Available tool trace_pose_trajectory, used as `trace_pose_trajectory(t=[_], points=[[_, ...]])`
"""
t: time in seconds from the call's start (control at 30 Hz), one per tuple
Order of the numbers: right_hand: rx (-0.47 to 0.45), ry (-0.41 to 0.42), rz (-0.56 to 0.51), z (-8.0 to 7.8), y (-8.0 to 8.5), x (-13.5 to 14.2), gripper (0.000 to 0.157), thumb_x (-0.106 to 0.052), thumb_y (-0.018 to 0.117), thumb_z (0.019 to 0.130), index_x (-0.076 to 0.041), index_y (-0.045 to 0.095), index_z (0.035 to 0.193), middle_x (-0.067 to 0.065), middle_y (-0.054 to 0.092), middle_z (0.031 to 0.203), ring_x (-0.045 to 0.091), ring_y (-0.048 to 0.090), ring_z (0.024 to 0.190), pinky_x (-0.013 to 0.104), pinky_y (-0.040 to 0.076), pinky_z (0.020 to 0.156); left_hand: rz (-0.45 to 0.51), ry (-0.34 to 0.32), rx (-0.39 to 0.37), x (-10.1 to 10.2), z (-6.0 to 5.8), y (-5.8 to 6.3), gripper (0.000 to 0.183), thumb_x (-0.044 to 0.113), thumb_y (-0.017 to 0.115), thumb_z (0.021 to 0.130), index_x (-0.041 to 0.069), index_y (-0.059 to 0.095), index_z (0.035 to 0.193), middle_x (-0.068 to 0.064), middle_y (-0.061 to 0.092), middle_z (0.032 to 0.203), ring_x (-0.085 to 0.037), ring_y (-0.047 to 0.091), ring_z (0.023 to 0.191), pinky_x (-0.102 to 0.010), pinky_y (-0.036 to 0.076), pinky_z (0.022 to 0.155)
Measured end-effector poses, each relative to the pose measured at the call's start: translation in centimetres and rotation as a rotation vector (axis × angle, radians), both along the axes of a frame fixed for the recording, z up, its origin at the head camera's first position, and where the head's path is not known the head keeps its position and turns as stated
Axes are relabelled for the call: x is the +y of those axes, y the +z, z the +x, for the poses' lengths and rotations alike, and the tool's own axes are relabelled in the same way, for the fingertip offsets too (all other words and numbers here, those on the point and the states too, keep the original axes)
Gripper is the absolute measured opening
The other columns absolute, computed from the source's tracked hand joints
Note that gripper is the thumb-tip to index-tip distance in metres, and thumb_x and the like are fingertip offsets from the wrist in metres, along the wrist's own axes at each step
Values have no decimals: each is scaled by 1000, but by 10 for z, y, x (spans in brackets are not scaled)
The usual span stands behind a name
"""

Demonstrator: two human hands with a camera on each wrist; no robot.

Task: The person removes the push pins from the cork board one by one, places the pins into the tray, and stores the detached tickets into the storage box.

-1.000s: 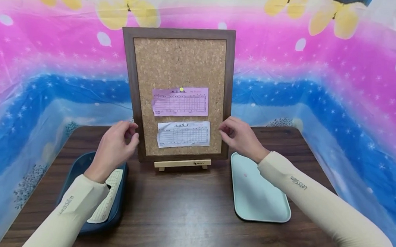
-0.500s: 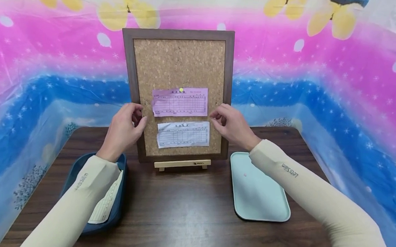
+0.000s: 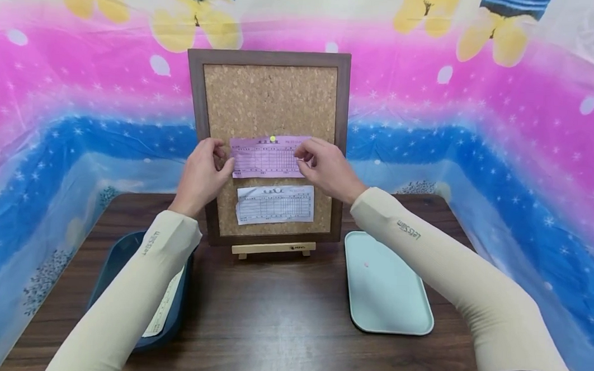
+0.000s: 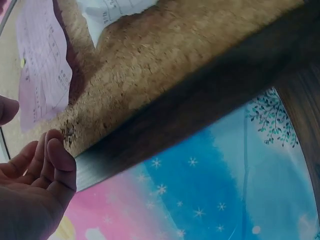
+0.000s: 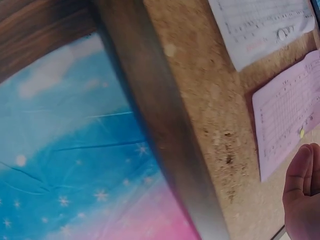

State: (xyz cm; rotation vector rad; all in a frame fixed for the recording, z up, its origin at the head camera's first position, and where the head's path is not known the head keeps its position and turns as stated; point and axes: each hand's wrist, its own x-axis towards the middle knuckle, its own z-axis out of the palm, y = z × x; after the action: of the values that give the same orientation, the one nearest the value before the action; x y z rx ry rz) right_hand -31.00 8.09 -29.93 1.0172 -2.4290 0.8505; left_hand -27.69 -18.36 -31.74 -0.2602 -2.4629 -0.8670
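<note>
I find open room on the brown-framed cork board (image 3: 271,100) above the pink printed paper slip (image 3: 265,160); my left hand (image 3: 202,174) obstructs its left side, my right hand (image 3: 330,169) its right. A round yellow pushpin (image 3: 272,139) obstructs its top edge. A narrow strip separates it from the white printed paper slip (image 3: 276,205) below.

Upper slip (image 3: 265,161) above lower slip (image 3: 276,205) on the corkboard (image 3: 271,103) (tray (image 3: 391,294) at right).
</note>
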Motion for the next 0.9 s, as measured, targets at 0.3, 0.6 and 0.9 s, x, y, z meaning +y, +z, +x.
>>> trace_pose_trajectory(t=[0.3, 0.6, 0.9], points=[[-14, -46, 47, -16, 15, -29, 13, -5, 60, 89, -5, 64, 101, 2, 60, 99, 12, 56, 89, 24, 45, 78, 27, 63, -21, 9, -13, 0, 35, 22, 59, 92, 0, 52, 118, -13, 48, 97, -28, 47, 85, -43, 38, 75], [-57, -60, 53, -25, 23, -52, 14, -2, 60, 88, -4, 64, 102, 4, 60, 100, 14, 57, 90, 22, 44, 80, 19, 74, -36, 12, -16, 4, 21, 21, 56, 94, 2, 55, 103, -12, 48, 94, -28, 46, 84, -42, 37, 73], [-70, -75, 52, -29, 24, -60, 15, 1, 60, 87, -4, 63, 101, 4, 59, 99, 13, 56, 88, 22, 44, 78, -25, 80, 57, 16, -21, 10, 16, 14, 51, 96, 1, 61, 95, -13, 52, 88, -29, 49, 79, -43, 38, 70]])
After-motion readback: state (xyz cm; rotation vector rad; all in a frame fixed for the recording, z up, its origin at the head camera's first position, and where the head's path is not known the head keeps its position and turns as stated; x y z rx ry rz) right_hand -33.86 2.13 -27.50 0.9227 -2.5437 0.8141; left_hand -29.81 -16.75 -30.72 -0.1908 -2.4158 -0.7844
